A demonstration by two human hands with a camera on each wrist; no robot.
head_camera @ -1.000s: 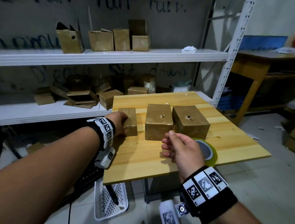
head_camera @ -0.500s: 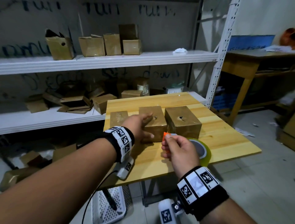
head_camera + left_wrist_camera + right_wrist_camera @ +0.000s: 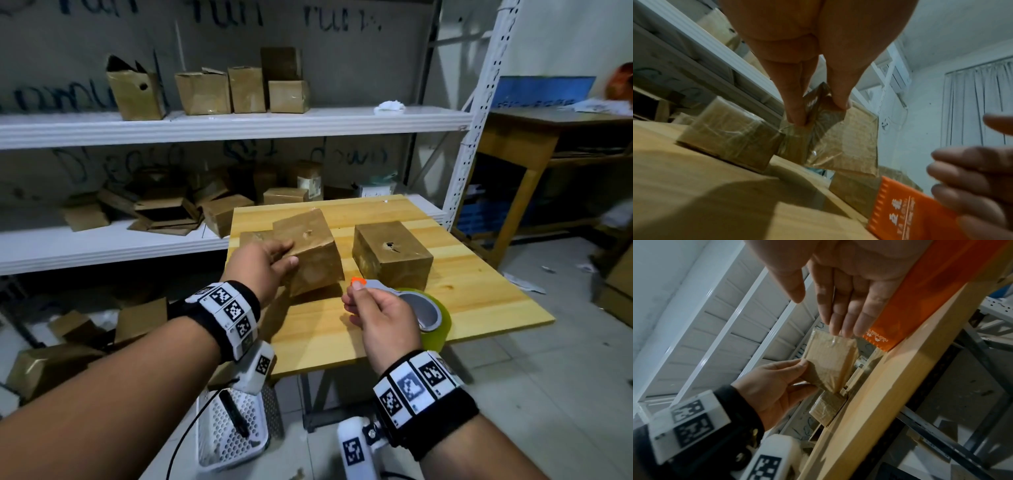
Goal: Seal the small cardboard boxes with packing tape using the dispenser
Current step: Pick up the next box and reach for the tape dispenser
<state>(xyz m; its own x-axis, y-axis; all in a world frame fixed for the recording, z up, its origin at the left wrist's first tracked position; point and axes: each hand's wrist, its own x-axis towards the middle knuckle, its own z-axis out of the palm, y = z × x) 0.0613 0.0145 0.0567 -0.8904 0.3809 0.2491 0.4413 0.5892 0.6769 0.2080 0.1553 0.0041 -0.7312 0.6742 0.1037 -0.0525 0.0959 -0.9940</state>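
Note:
Three brown, tape-wrapped cardboard boxes are at the wooden table [image 3: 479, 301]. My left hand [image 3: 274, 260] grips the middle box [image 3: 315, 253] by its left corner and holds it tilted, lifted off the table; the left wrist view shows thumb and fingers [image 3: 795, 113] pinching that box [image 3: 838, 146]. A smaller box [image 3: 251, 236] sits behind it, and a larger box [image 3: 390, 257] stands to the right. My right hand [image 3: 373, 308] holds the tape dispenser [image 3: 424, 308], orange blade forward, just in front of the lifted box. Its orange blade [image 3: 900, 211] shows near the right hand's fingers [image 3: 972, 178].
White metal shelves [image 3: 239, 123] behind the table hold several more cardboard boxes. A white perforated basket [image 3: 229, 431] lies on the floor under the table's near edge. Loose boxes [image 3: 51, 363] lie on the floor at left. A wooden desk [image 3: 534, 137] stands at right.
My left hand left the small left box, took the middle box and lifted it, tilted, away from the right box. My right hand raised the dispenser slightly, its orange blade now showing.

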